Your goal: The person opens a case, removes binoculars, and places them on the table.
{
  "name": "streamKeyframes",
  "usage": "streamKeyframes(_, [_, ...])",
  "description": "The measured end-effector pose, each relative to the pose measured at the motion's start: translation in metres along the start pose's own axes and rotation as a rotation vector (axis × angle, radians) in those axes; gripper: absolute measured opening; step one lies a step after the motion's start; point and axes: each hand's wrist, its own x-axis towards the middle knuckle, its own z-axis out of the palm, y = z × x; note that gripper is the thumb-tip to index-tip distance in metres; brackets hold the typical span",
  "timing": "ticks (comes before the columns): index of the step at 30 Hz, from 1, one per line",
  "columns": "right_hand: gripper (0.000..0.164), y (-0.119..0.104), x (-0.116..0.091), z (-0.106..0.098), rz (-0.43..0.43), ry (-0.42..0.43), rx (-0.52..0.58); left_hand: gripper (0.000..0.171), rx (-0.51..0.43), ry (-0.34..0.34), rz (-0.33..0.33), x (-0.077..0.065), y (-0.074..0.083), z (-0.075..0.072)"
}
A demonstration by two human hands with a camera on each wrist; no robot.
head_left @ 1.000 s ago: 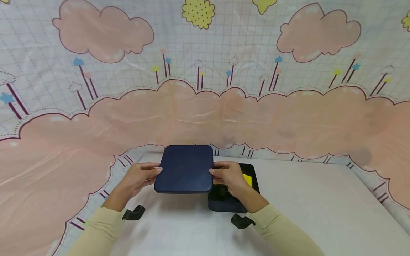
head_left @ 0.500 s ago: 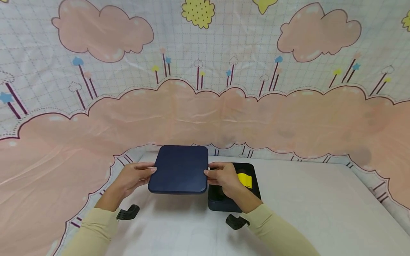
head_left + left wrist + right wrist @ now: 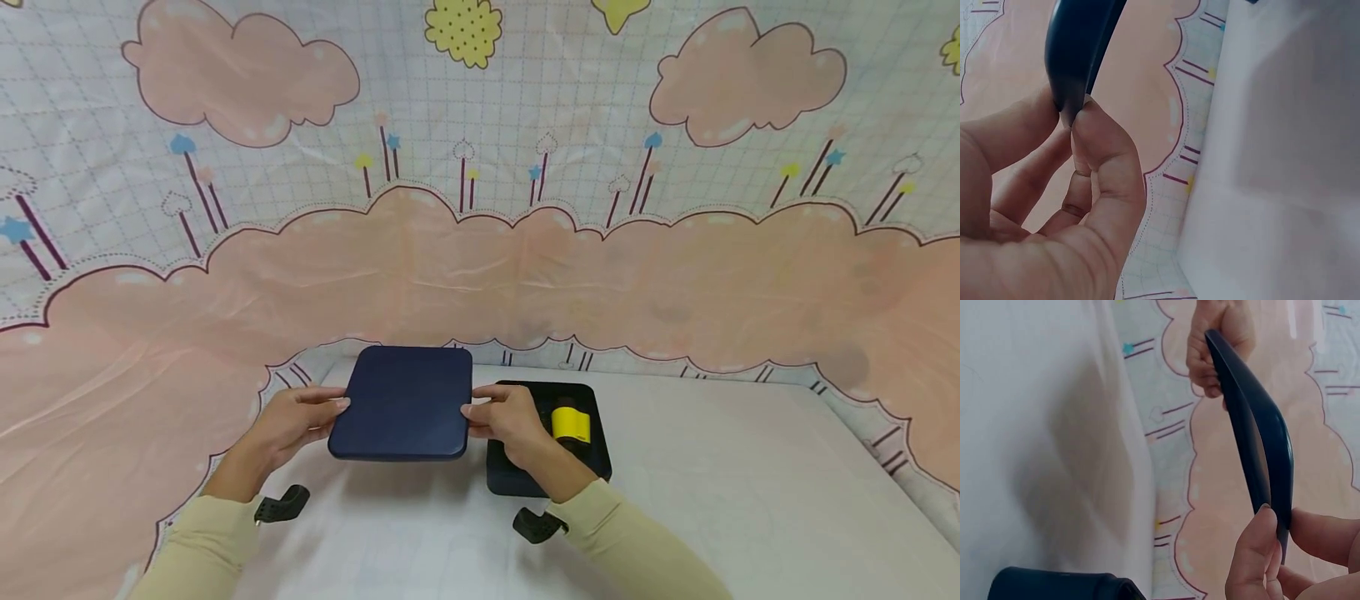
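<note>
A dark blue lid (image 3: 401, 404), square with rounded corners, is held up over the table between both hands. At its left edge, my left hand (image 3: 288, 423) pinches the rim between thumb and fingers; the left wrist view shows this grip on the lid (image 3: 1075, 56) close up. My right hand (image 3: 516, 423) pinches the opposite edge of the lid (image 3: 1266, 431). Behind the right hand and forearm, partly covered by them, stands a dark open box (image 3: 517, 481). Inside it lies a bright yellow piece (image 3: 572, 424) together with black items whose kind does not show.
A white-covered table (image 3: 720, 483) carries the box. Behind it rises a cloth backdrop (image 3: 600, 283) printed with clouds and stars. A black wrist device (image 3: 283, 504) juts out below the left sleeve, and a similar device (image 3: 538, 525) below the right one.
Both hands have moved left with the lid, which has also sunk slightly. More of the box and the yellow piece inside shows now. The box has stayed in place.
</note>
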Motion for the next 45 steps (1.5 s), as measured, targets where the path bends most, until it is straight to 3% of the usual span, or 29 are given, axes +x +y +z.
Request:
streamKeyframes(17, [0.043,0.008,-0.003,0.021,0.024,-0.044,-0.013,0.032,-0.019,-0.014,-0.011,-0.009,-0.011,-0.019])
streamKeyframes(28, [0.045,0.015,-0.003,0.031,0.056,-0.065,-0.016,0.047,0.041,0.006,-0.029,-0.014,-0.015,-0.029])
streamKeyframes(35, [0.046,0.019,-0.005,0.040,0.046,-0.064,-0.035,0.033,0.036,-0.005,-0.048,-0.014,-0.018,-0.037])
streamKeyframes(45, [0.045,0.027,-0.004,0.047,0.048,-0.084,-0.035,0.034,0.036,-0.005,-0.078,-0.018,-0.026,-0.042])
